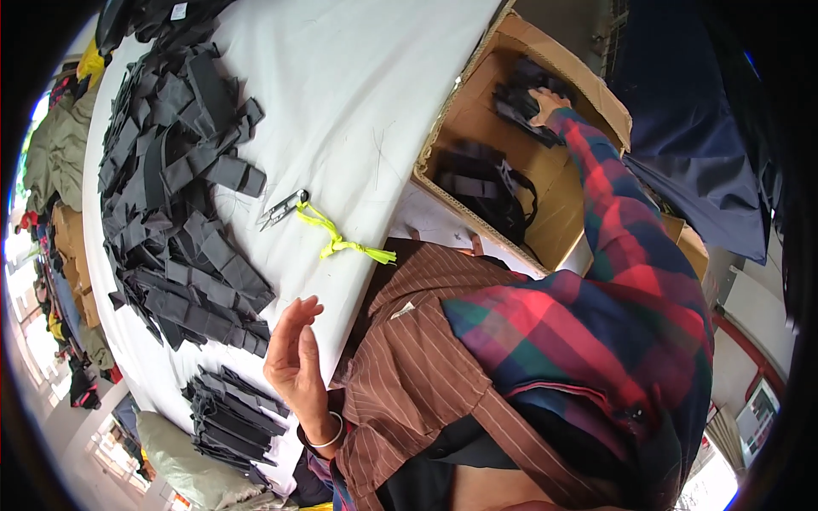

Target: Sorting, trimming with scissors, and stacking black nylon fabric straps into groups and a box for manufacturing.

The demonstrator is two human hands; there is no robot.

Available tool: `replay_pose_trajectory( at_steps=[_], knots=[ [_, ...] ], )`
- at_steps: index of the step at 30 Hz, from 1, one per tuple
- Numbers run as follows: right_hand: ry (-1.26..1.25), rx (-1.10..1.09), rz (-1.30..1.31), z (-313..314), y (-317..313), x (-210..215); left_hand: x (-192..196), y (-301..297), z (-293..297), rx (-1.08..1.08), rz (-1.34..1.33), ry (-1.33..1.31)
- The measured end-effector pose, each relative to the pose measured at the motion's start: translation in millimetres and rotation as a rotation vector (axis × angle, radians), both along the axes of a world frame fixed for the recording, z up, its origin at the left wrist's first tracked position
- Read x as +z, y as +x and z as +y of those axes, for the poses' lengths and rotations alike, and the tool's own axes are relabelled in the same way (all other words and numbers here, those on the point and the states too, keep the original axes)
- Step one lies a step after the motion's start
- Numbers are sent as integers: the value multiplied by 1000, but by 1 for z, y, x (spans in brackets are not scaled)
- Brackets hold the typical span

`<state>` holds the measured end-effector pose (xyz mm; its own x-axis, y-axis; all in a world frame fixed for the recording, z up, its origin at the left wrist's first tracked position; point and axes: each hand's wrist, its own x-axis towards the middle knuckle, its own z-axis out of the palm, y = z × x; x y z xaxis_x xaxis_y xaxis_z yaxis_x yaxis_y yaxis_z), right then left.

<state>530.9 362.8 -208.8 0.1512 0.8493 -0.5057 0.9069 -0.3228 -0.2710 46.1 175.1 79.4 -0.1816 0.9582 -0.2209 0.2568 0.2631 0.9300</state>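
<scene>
While left hand [296, 362] hovers, right hand [545, 106] touches bundle [514, 104]

Smooth white table sheeting [315, 77] is finished pretty matt, if a bit creased. The flat black fabric strips [183, 170] are kinda dull too. The open brown box [558, 200] is made of rough-edged corrugated cardboard. Small metal snips [279, 210] are tied with slightly shiny neon-yellow cord [334, 245]. The brown pinstriped apron [392, 341] is cut from matt cloth; the thin silvery bangle [328, 441] looks polished.
</scene>
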Motion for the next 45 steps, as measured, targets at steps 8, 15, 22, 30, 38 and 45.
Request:
replay_pose_trajectory(
  at_steps=[8, 15, 22, 30, 38, 45],
  knots=[
    [-213, -25, -15, 6, 0, -84, -9, -31, -37, 219, 160, -1],
    [-346, 267, -34, -57, -54, -114, -25, -38, -51, 230, 202, -89],
    [-332, 241, -12, -106, -130, -95, -27, -29, -48, 237, 251, -143],
    [-476, 215, -32, -97, -125, -130, -30, -20, -39, 235, 256, -203],
    [-195, -58, -265, -45, -77, -134, -33, -15, -33, 196, 256, -242],
    [-107, 193, 41, -48, -109, -151, -36, -16, -34, 232, 303, -273]
  ],
)
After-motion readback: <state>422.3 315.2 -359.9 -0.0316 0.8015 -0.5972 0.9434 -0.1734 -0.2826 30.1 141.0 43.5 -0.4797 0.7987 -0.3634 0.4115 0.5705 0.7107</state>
